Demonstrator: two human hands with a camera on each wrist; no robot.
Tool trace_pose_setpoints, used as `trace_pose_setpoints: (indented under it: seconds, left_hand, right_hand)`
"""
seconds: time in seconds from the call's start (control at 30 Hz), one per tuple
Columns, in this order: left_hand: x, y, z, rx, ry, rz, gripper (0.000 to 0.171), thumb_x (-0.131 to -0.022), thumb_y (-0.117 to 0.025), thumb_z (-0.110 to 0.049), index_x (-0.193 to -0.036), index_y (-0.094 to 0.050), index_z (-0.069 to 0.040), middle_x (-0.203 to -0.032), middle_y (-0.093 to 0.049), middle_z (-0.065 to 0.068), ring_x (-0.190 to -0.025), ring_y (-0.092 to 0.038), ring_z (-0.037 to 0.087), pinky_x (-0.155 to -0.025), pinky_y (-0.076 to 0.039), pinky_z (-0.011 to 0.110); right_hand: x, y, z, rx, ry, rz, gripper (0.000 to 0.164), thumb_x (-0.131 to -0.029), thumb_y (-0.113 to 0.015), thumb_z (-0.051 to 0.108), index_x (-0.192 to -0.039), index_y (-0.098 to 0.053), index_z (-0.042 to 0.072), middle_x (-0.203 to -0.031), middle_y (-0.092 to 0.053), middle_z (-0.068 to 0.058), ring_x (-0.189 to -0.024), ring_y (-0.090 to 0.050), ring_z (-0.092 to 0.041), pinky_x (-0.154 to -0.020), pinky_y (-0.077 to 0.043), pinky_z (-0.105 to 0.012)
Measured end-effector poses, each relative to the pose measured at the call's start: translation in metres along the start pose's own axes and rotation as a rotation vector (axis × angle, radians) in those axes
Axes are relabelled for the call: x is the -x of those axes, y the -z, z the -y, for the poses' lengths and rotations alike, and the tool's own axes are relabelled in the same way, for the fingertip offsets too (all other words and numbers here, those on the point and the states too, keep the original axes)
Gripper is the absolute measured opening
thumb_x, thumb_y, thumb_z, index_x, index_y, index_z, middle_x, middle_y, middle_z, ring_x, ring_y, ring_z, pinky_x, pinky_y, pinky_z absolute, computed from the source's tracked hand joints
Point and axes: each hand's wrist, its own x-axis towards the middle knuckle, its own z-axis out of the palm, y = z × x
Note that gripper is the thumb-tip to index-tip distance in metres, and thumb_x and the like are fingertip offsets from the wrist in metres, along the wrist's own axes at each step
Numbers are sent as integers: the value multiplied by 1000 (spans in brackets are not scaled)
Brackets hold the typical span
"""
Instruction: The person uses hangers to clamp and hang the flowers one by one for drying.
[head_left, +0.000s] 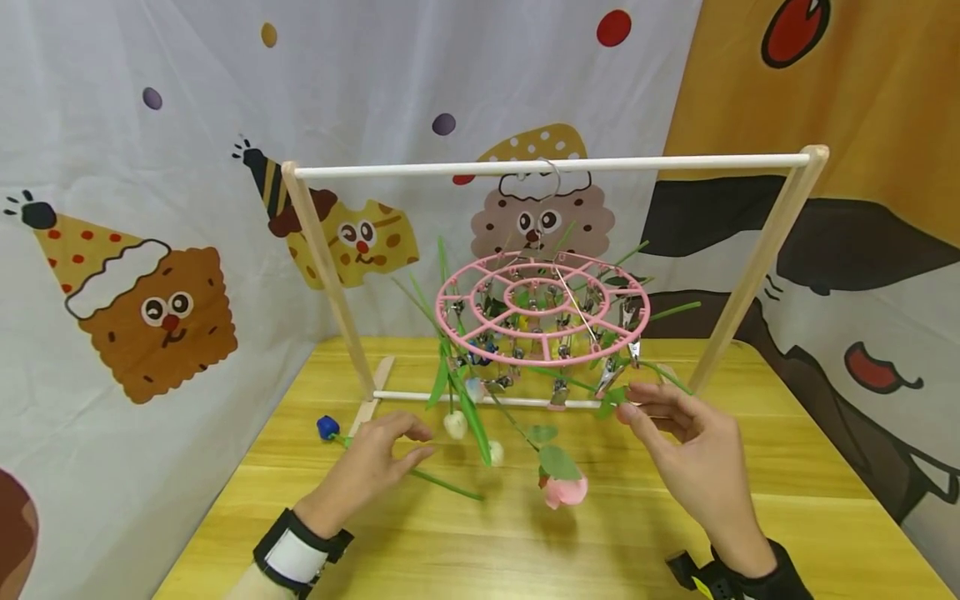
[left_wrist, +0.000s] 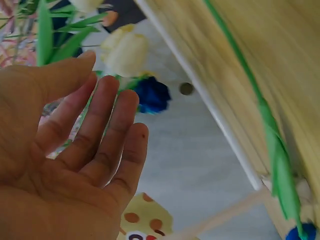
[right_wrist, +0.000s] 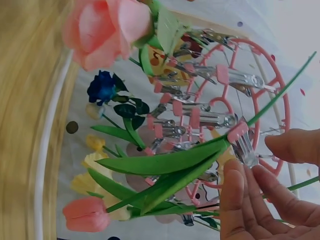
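A pink round clip hanger hangs with artificial flowers clipped to it. My right hand is at its right edge, thumb and fingers apart around a metal clip with pink tips. That clip bites the green stem of a pink tulip, which hangs head down among long leaves. My left hand, fingers relaxed and nothing in them, hovers over a blue flower lying on the table with its green stem. White tulips hang close by its fingertips in the left wrist view.
A wooden stand with a white top rod carries the hanger; its lower white rod runs near the table. A pink rose hangs low at the front. Behind is a printed cartoon curtain.
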Motion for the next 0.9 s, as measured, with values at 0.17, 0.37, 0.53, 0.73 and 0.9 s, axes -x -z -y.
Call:
trace_pose_setpoints:
  seconds: [0.17,0.37,0.53,0.73,0.9]
  left_hand:
    - [4,0,15,-74,7,101,23,-95,-97,-6,-112,-84,-12,-113,-84,2,-108,-82,24,-93,-72,40]
    - [7,-1,29,-152,-61,182,23,-92,-98,-1,-110,-87,-10,-110,-84,5,-106,-81,27,-94,-73,43]
    - [10,-5,38,-166,-118,197,24,-88,-99,3,-105,-88,-10,-102,-85,3,-95,-82,21,-87,-73,36]
    - [12,-9,44,-146,-105,236,25,-89,-98,4,-104,-87,-13,-100,-84,2,-92,-81,18,-82,-71,30]
    - [13,-9,47,-166,-98,240,24,-89,-98,4,-101,-87,-14,-99,-83,1,-92,-80,18,-82,-70,31]
  right_hand:
    - [8,-6,0,-39,56,-19,24,-102,-87,-3,-125,-85,7,-116,-87,-4,-97,-80,-4,-94,-65,-13]
    - [14,-15,0,-77,191,2,35,-95,-88,-14,-123,-85,7,-116,-85,2,-97,-79,-4,-95,-64,-12]
    - [15,-19,-1,-60,278,48,42,-93,-89,-16,-124,-85,12,-118,-85,5,-99,-79,-4,-95,-65,-13]
    - [16,-25,3,-35,271,94,43,-94,-90,-13,-126,-85,16,-119,-86,4,-101,-82,-5,-96,-66,-15]
    - [16,-30,7,3,284,118,44,-96,-92,-8,-128,-85,22,-120,-87,3,-101,-82,-6,-97,-66,-15]
